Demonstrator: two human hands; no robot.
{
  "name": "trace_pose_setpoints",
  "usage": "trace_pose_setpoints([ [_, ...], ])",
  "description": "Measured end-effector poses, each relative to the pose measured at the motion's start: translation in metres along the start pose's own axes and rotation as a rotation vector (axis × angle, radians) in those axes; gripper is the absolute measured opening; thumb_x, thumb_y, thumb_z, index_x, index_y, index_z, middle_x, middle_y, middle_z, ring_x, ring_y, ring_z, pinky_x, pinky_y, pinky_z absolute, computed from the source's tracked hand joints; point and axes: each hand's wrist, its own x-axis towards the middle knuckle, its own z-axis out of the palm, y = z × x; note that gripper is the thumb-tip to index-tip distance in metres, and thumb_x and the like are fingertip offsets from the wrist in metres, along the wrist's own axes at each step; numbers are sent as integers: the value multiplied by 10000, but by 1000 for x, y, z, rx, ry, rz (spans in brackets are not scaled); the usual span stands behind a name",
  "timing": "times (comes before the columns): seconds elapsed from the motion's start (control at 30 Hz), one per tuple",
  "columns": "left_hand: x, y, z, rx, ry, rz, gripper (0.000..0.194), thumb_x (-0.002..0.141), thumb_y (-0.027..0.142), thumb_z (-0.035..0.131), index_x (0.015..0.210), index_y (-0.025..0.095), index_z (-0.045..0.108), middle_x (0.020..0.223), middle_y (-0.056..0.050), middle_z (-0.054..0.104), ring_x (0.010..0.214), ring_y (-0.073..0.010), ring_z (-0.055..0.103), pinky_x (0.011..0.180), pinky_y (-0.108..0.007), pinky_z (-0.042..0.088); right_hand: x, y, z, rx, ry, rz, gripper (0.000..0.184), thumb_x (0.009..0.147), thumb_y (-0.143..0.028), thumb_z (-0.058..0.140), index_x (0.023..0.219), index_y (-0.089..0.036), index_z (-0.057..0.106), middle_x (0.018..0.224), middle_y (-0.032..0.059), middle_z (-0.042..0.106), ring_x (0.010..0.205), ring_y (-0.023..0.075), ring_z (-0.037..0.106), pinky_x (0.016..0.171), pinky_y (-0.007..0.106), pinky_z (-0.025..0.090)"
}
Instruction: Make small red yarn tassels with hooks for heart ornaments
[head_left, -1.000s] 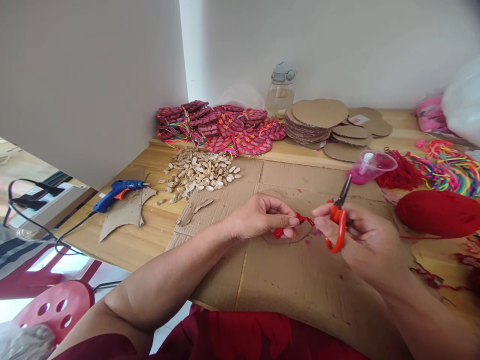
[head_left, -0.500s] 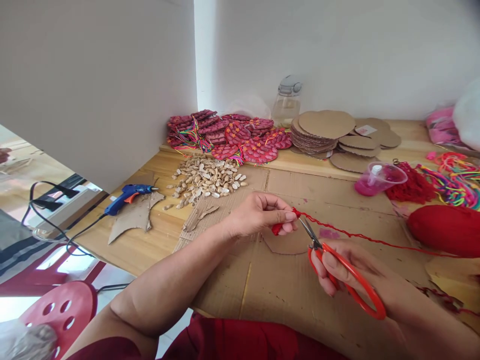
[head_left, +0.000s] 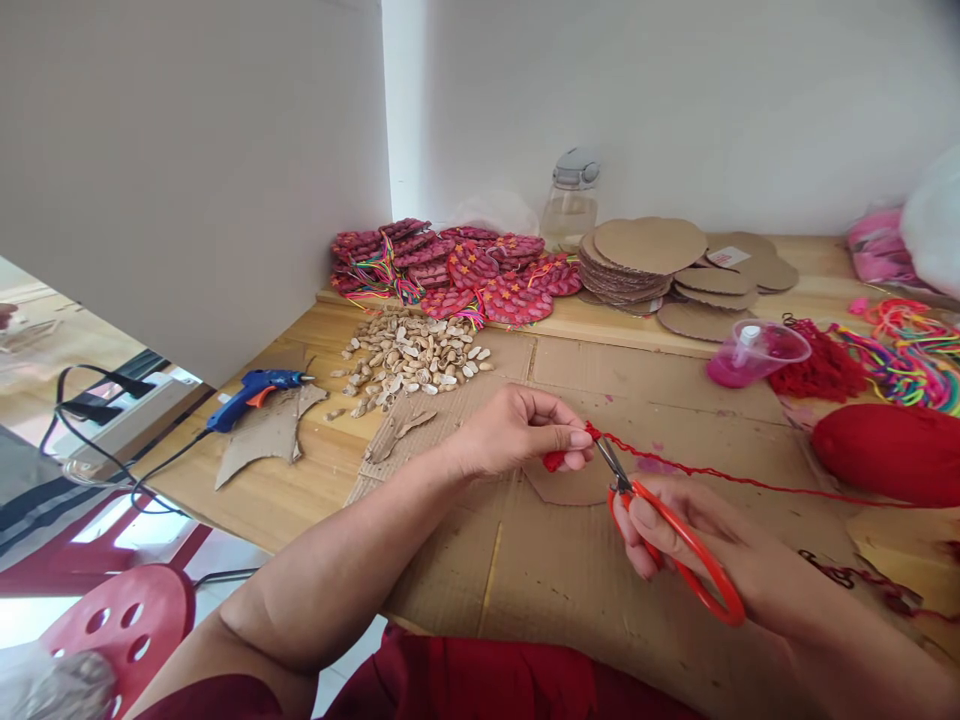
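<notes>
Between its thumb and fingers, my left hand pinches a strand of red yarn, with a small red bit showing below the fingers. The strand runs right toward a large red yarn ball. My right hand holds orange-handled scissors, its fingers in the loops. The metal blades point up and left, their tips at the yarn just beside my left fingertips. Whether the blades are fully closed is hard to make out. Under the hands lies a flat cardboard sheet.
Peanut shells lie in a heap beyond my left hand. A blue glue gun rests on the left. At the back are decorated red pieces, cardboard cutouts and a bottle. A plastic cup with pink liquid stands right.
My right hand and the scissors have shifted slightly left, the blades nearer my left fingertips. My left hand keeps its pinch on the yarn. The whole view has moved a little.
</notes>
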Motion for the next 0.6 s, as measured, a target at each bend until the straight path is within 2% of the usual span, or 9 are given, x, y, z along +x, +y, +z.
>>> trace_pose_setpoints([
  [0.37, 0, 1, 3, -15, -13, -75, 382, 666, 421, 824, 781, 84, 684, 686, -58, 695, 623, -102, 622, 620, -232, 481, 1, -1, 3, -3, 40, -7, 426, 946, -551, 443, 689, -211, 432, 664, -3, 490, 637, 148, 420, 600, 291, 318],
  [0.6, 1, 1, 4, -59, -14, -122, 407, 621, 433, 847, 738, 81, 679, 654, -63, 682, 650, -125, 635, 600, -235, 468, 4, 0, 7, -53, 111, -22, 434, 884, -573, 542, 687, -212, 405, 673, -9, 462, 636, 143, 395, 575, 284, 296],
])
